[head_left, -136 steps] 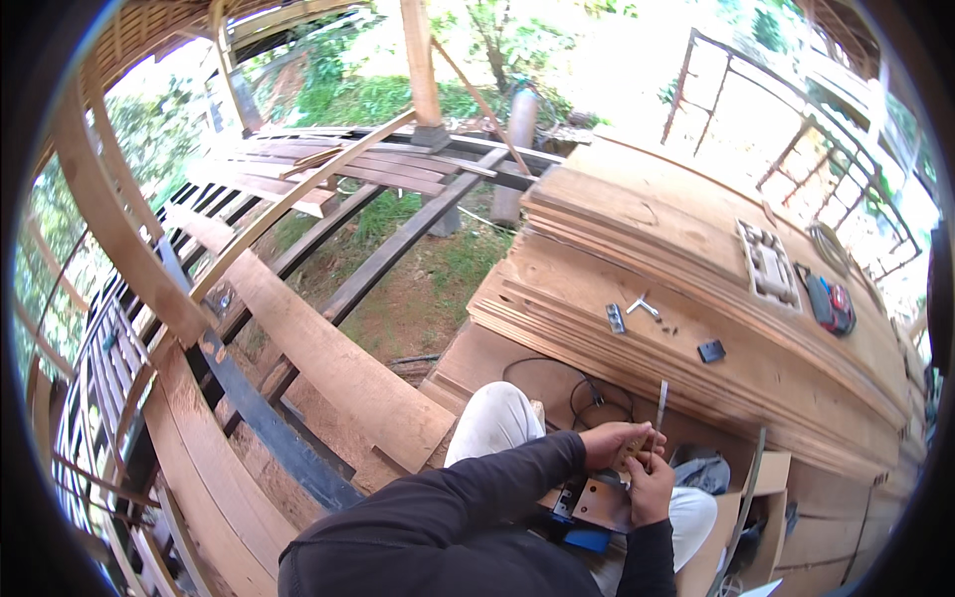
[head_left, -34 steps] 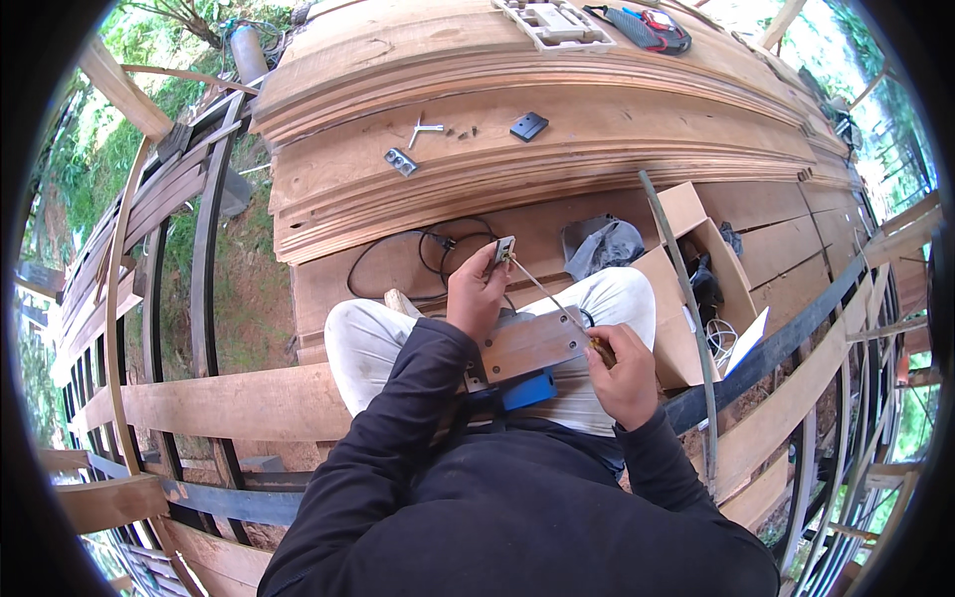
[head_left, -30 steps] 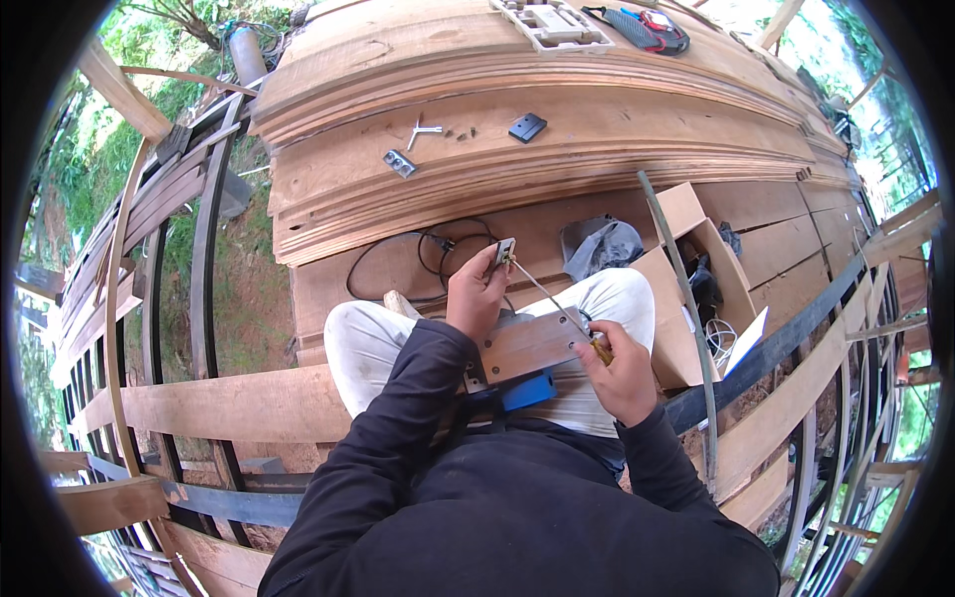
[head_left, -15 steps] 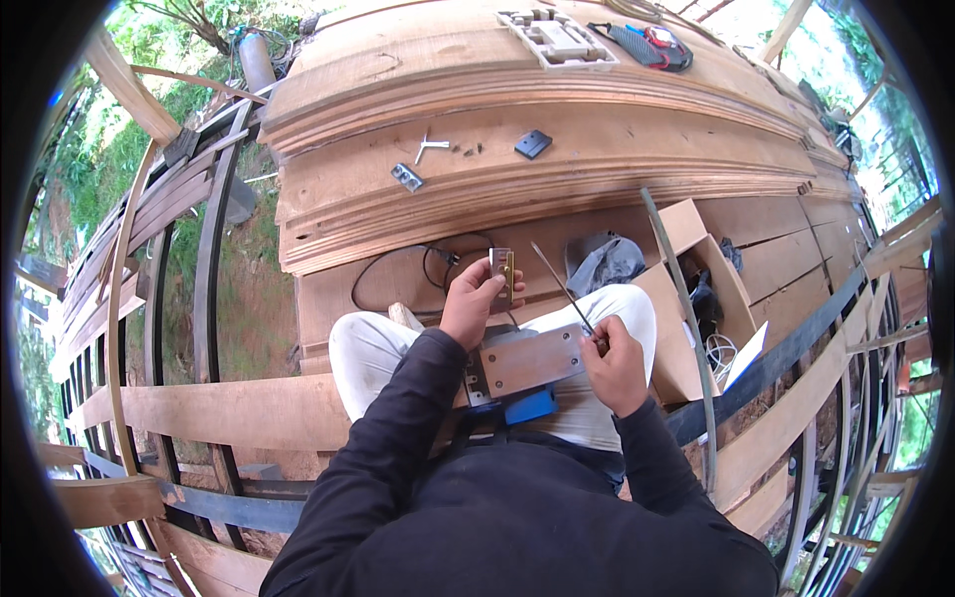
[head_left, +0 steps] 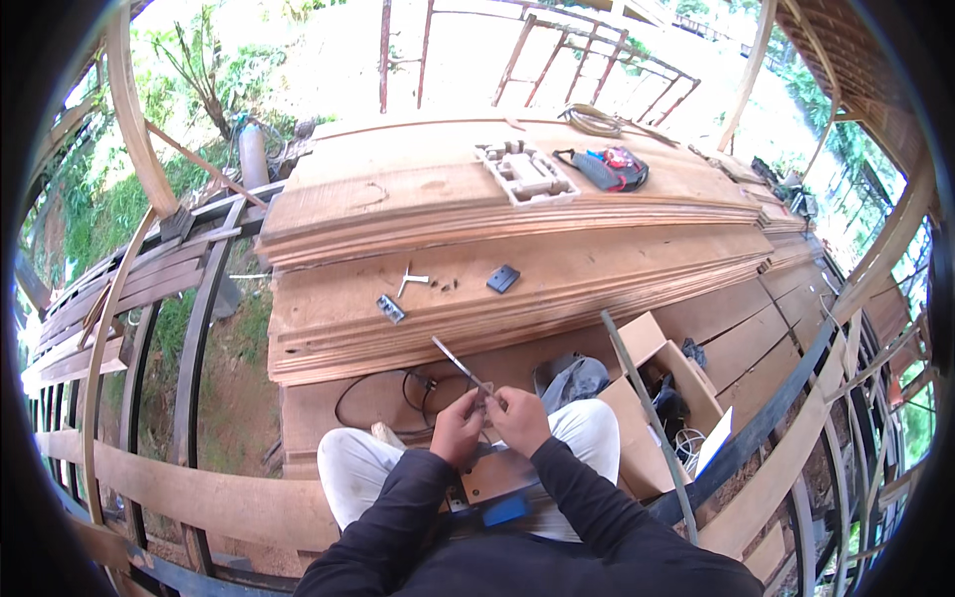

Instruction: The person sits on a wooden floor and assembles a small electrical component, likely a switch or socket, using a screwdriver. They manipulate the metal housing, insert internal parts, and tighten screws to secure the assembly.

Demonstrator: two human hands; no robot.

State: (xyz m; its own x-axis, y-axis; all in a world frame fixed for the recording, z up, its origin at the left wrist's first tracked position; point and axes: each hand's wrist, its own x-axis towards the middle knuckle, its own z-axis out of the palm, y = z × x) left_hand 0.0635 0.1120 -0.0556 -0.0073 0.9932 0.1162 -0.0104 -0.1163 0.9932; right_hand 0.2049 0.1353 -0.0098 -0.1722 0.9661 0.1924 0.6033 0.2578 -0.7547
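In front of my lap my two hands are together. My left hand is closed, pinching a small metal plate, mostly hidden by fingers. Closed beside it, my right hand grips a thin screwdriver; its bare shaft points up and to the left, and its handle is hidden. Below the hands a flat metal box with screw holes lies across my lap, partly covered by my right forearm. A blue piece sits at its near edge.
On the stacked boards ahead lie a metal block, a white three-armed piece, several small dark bits, a black plate, a moulded tray and a tool pouch. An open cardboard box stands right; a black cable lies left.
My right hand has moved left with the screwdriver and now meets my left hand at the small metal plate. The view has tilted up, showing more of the background.
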